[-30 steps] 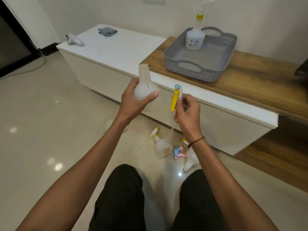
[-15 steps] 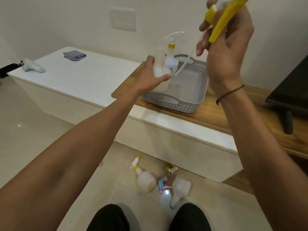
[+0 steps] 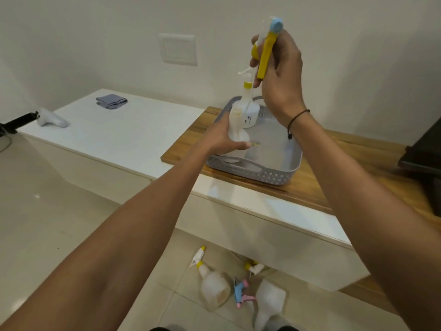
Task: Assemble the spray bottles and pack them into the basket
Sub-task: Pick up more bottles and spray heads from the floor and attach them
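Note:
My left hand (image 3: 220, 140) grips a translucent white bottle body (image 3: 235, 130) with an open neck, upright over the near left corner of the grey basket (image 3: 274, 174). My right hand (image 3: 279, 75) holds a yellow spray head (image 3: 265, 57) with a blue nozzle high above the bottle; its thin dip tube hangs down toward the bottle's neck. One assembled spray bottle (image 3: 250, 108) with a yellow collar stands in the basket's far left corner. On the floor lie an assembled bottle (image 3: 211, 286), a bare bottle (image 3: 270, 302), a blue-pink spray head (image 3: 241, 292) and a yellow-white spray head (image 3: 254, 267).
The basket sits on a wooden shelf (image 3: 358, 163) atop a long white cabinet (image 3: 119, 130). A folded grey cloth (image 3: 111, 101) and a white handheld controller (image 3: 51, 118) lie on the cabinet's left part. A dark object (image 3: 424, 151) stands at the right edge.
Both hands rose from lap height to over the basket. The right hand lifted the spray head high and then settled slightly lower; the left hand brought the bottle to the basket's near corner.

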